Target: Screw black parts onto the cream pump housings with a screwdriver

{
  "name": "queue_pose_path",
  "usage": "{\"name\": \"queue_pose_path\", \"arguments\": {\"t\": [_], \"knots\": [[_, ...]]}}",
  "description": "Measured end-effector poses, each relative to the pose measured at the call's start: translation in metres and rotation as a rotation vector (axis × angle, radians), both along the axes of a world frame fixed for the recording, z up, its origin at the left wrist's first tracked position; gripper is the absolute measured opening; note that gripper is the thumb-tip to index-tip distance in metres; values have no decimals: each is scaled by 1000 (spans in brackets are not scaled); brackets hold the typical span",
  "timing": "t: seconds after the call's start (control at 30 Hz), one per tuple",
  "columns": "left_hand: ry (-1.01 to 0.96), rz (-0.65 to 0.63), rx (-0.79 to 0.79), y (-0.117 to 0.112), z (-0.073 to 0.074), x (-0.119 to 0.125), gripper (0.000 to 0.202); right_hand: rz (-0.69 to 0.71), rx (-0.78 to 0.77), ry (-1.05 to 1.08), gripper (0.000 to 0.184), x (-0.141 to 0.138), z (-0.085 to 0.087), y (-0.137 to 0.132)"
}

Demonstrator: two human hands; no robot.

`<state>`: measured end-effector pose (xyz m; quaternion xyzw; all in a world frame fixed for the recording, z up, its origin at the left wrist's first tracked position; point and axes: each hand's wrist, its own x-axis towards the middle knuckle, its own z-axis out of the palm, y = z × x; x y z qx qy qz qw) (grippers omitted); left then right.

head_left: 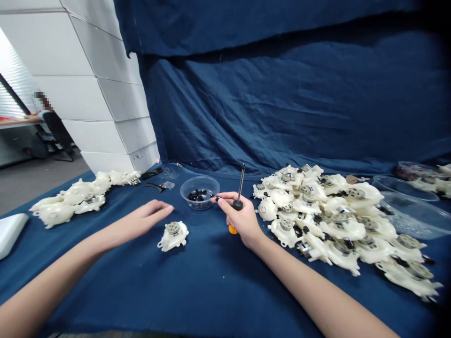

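My right hand [239, 218] grips a screwdriver [240, 185] with an orange handle, its steel shaft pointing up. The fingertips of that hand reach the rim of a clear plastic bowl [199, 180] holding small black parts [197, 195], and a small dark bit may be between them. My left hand [151, 213] lies open on the blue cloth [197, 291], holding nothing. Just right of its fingertips sits a white plastic housing with a metal motor [172, 236]. A large heap of similar housings [317, 220] lies beyond my right hand.
A second pile of white housings [70, 204] lies at the left. Black strips [151, 173] and clear bags [168, 185] lie behind it. Clear plastic trays [414, 216] stand at the right. Blue cloth hangs behind. A person [52, 126] stands far left.
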<state>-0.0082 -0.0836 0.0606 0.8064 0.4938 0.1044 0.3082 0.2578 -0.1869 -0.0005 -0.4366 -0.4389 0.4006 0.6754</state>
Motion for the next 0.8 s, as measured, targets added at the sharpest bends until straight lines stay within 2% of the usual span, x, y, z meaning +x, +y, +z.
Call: {"name": "queue_pose_path", "arguments": {"t": [0.1,0.17,0.23,0.4,0.53,0.67,0.73,0.8], "knots": [[82,-96,-94,-7,-16,-6,67,-32,-22,-27,38,0,-2,0],[84,-177,-89,-16,-20,-5,61,-38,-35,-49,39,0,-2,-1],[46,-198,-96,-25,-21,-5,56,-29,-43,-66,38,1,-2,-2],[-164,-231,-226,-46,-22,-9,49,38,-56,-89,38,0,-1,-3],[-421,-180,-344,-51,-28,-1,52,85,-97,-79,38,-3,-2,-6],[-698,-150,-498,-46,-21,22,61,101,-129,-58,34,-2,2,-9],[-752,-182,-574,-41,-13,35,69,95,-126,-61,34,1,5,-10],[-771,-235,-647,-35,-6,47,67,77,-115,-71,37,4,8,-10]]}}
